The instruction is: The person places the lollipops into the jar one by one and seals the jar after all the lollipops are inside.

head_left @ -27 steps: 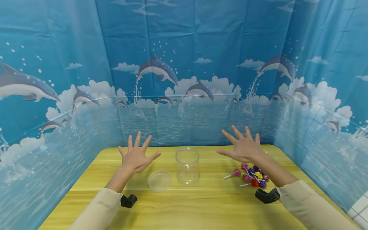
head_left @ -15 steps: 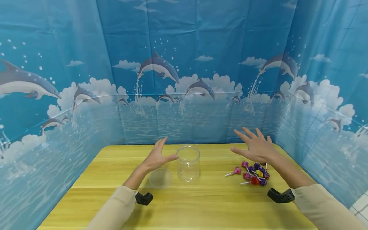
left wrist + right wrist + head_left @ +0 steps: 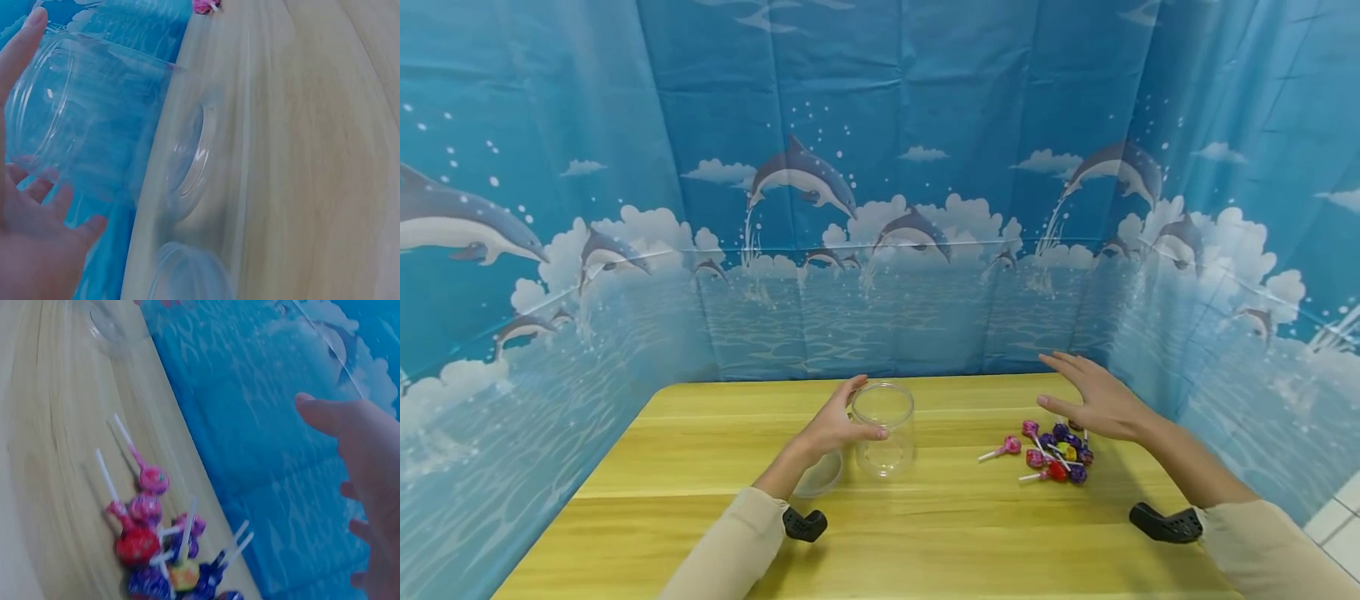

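Note:
My left hand [image 3: 838, 422] is at the left side of a clear, lidless round jar [image 3: 887, 442] standing upright on the table. The thumb lies across the jar's near side, with the other fingers spread at its far left; firm contact does not show. In the left wrist view the clear jar [image 3: 106, 119] sits between thumb and spread fingers. Partly behind my left forearm lies a clear round lid [image 3: 820, 477]. My right hand [image 3: 1101, 402] hovers with extended fingers above and behind a pile of wrapped lollipops [image 3: 1060, 454], holding nothing. One pink lollipop [image 3: 1011, 445] lies slightly left of the pile.
A yellow wood-grain table [image 3: 925, 533] carries everything. Blue dolphin-print curtains [image 3: 880, 317] enclose its back and both sides. Black wrist mounts [image 3: 1165, 523] stick out below both forearms.
My left hand has moved right, from beside the lid to the jar, its fingers coming closer together. My right hand has shifted right and slightly lower. Jar, lid and lollipops stay put.

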A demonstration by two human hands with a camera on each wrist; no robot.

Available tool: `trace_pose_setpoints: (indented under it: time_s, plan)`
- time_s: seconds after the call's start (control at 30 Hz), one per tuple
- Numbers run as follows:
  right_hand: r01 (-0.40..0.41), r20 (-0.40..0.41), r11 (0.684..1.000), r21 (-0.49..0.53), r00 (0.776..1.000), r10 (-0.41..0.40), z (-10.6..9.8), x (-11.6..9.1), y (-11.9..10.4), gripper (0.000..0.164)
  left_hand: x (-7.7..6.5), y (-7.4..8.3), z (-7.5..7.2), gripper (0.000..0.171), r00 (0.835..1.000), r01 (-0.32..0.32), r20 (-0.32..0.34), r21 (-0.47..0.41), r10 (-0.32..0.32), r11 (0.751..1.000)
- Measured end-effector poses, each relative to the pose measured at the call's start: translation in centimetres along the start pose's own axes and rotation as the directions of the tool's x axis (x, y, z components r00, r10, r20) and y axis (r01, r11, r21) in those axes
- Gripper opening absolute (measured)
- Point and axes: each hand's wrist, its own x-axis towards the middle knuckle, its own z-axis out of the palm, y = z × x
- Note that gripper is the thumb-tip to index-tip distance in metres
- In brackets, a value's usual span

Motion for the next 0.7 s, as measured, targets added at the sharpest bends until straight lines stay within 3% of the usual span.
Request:
trace_pose_setpoints:
  time_s: [0.27,0.7]
  plan:
    - [0.002,-0.048,0.994,0.112,0.999,0.004,1.2,-2.6,3.0,0.069,0.4,-0.8,0.5,0.093,0.998,-0.035,0.038,-0.136,0.040,0.990]
    - [-0.079,-0.120,0.972,0.221,0.987,0.107,4.6,-6.2,7.0,0.054,0.4,-1.1,0.9,0.092,0.997,-0.034,0.058,-0.172,0.044,0.984]
